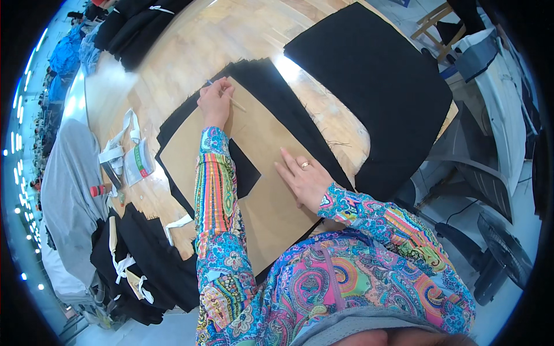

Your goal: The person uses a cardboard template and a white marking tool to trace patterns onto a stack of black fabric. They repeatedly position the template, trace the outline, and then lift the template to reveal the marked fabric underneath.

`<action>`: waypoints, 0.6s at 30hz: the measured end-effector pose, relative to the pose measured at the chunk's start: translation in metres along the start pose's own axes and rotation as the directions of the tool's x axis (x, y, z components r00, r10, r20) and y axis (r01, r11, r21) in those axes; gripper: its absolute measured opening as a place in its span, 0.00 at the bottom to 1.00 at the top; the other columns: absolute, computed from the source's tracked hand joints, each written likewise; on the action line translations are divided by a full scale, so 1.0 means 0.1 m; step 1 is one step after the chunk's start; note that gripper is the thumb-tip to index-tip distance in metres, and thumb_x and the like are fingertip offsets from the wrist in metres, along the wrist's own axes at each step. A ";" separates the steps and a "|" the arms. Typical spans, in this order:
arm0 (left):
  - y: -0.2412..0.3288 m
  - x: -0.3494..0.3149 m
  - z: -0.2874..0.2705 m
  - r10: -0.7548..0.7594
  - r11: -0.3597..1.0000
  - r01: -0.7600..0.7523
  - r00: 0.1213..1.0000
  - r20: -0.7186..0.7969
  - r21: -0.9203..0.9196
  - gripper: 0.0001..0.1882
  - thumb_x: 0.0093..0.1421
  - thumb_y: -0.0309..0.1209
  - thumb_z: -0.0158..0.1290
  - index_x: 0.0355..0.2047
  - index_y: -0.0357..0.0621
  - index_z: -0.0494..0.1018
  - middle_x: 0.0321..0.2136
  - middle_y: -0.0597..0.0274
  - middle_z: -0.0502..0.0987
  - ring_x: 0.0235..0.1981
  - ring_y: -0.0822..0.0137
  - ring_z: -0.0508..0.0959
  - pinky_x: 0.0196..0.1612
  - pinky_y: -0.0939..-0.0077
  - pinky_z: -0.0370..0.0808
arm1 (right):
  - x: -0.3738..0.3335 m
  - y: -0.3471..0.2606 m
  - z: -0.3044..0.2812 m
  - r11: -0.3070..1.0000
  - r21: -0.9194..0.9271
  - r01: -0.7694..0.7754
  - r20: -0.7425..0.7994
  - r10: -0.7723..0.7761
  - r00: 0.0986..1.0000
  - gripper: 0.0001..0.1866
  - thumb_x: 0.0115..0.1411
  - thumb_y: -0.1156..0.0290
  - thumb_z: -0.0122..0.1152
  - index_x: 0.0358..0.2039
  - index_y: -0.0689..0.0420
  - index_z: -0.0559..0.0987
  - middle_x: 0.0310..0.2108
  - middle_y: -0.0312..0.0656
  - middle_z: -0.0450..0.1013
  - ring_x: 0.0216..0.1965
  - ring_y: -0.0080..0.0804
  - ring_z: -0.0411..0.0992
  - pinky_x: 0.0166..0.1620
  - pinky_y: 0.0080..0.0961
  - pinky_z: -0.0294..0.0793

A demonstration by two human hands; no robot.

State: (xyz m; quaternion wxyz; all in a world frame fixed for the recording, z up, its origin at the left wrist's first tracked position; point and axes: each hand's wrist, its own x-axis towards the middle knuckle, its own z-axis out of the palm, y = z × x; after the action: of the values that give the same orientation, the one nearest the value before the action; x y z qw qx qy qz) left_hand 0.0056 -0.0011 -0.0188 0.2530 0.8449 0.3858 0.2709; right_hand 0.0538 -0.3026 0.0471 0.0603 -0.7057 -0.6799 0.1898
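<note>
A brown paper pattern piece [259, 132] with a cut-out opening lies on black fabric pieces [259, 75]. Dark cloth shows through the opening. My left hand [215, 102] is closed near the far edge of the pattern, its fingers pinching a thin pencil-like stick [238, 105]. The stick's pale end sticks out to the right of the fingers. With fingers apart, my right hand [307, 180] lies flat on the pattern's right side and wears a ring.
A large black fabric panel [369, 86] covers the table's right side. White strips [124, 138], a clear packet [138, 163] and a red-capped item [99, 190] lie at left. Bundled black cloth [144, 254] hangs at the near left edge. A fan [502, 254] stands at right.
</note>
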 end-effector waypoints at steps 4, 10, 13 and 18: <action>0.00 0.00 0.01 0.025 1.000 -0.025 1.000 -0.014 0.016 0.07 0.50 0.32 0.58 0.32 0.50 0.76 0.41 0.69 0.78 0.41 0.62 0.72 0.48 0.67 0.68 | 0.06 0.02 0.02 0.999 -0.035 0.005 0.042 -0.004 0.999 0.53 0.31 0.61 0.74 0.59 0.60 0.60 0.62 0.54 0.50 0.56 0.41 0.59 0.55 0.34 0.61; 0.03 0.02 -0.02 -0.096 0.995 0.096 0.995 0.011 -0.039 0.10 0.49 0.34 0.59 0.34 0.51 0.77 0.34 0.60 0.78 0.39 0.62 0.74 0.46 0.68 0.69 | 0.07 0.00 0.02 0.998 -0.062 0.023 0.040 -0.021 0.999 0.52 0.30 0.61 0.74 0.58 0.63 0.61 0.60 0.58 0.53 0.55 0.42 0.59 0.53 0.32 0.62; 0.05 0.04 -0.03 -0.089 0.992 0.089 0.996 -0.002 0.087 0.12 0.49 0.36 0.59 0.35 0.52 0.77 0.32 0.56 0.77 0.37 0.61 0.75 0.45 0.68 0.69 | 0.06 0.01 0.01 0.998 -0.048 0.031 0.036 -0.030 0.999 0.52 0.30 0.62 0.73 0.58 0.64 0.61 0.60 0.59 0.53 0.55 0.42 0.59 0.52 0.32 0.62; -0.04 0.22 -0.01 -0.229 0.973 0.230 0.972 0.054 -0.004 0.11 0.50 0.36 0.59 0.34 0.53 0.77 0.31 0.59 0.78 0.36 0.60 0.77 0.45 0.66 0.69 | 0.05 0.01 0.00 0.999 -0.036 0.036 0.022 -0.035 0.999 0.50 0.32 0.62 0.72 0.57 0.64 0.62 0.60 0.58 0.53 0.55 0.42 0.59 0.52 0.32 0.62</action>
State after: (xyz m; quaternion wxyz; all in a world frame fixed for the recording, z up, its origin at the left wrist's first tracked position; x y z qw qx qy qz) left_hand 0.0152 0.0190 -0.0151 0.2971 0.8003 0.4726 0.2191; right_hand 0.0547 -0.2980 0.0461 0.0435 -0.6924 -0.6963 0.1840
